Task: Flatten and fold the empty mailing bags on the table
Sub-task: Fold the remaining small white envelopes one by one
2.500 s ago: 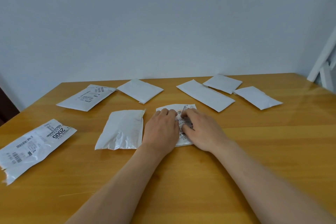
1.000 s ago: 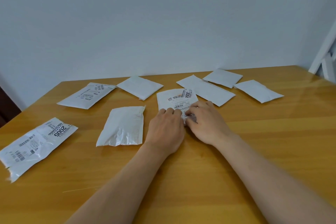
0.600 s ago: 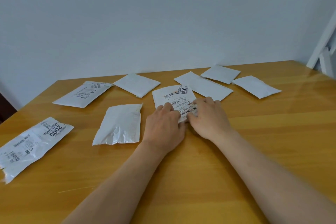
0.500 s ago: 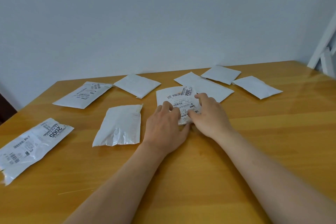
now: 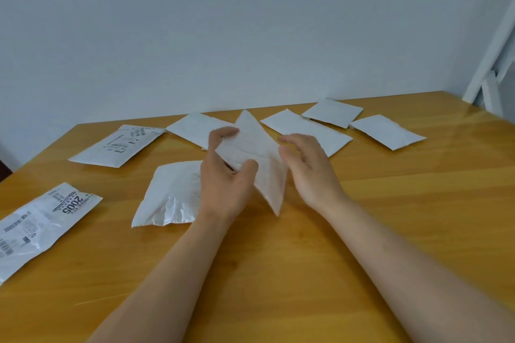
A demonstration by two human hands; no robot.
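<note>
Bag lifted off the desk

The labelled bag point(image 5: 255, 156), pressed flat moments ago, is now tilted in the air at frame centre, pinched by the left hand point(image 5: 227, 175); the right hand point(image 5: 308, 167) hovers spread beside it, probably turning it over to fold.

A white mailing bag point(image 5: 257, 159) is held up off the wooden table point(image 5: 362, 231), tilted with one corner upward, pinched between thumb and fingers of the left hand point(image 5: 227, 175). The right hand point(image 5: 309, 167) is kept just beside the bag's right edge, fingers loosely extended; contact cannot be told. A crumpled white bag point(image 5: 170, 193) is seen lying below the left hand. Two labelled bags point(image 5: 47, 225) point(image 5: 118, 145) are laid at the left, and four plain white bags point(image 5: 195, 127) point(image 5: 312, 131) point(image 5: 333, 112) point(image 5: 387, 132) along the far edge by the pale wall point(image 5: 250, 30)
</note>
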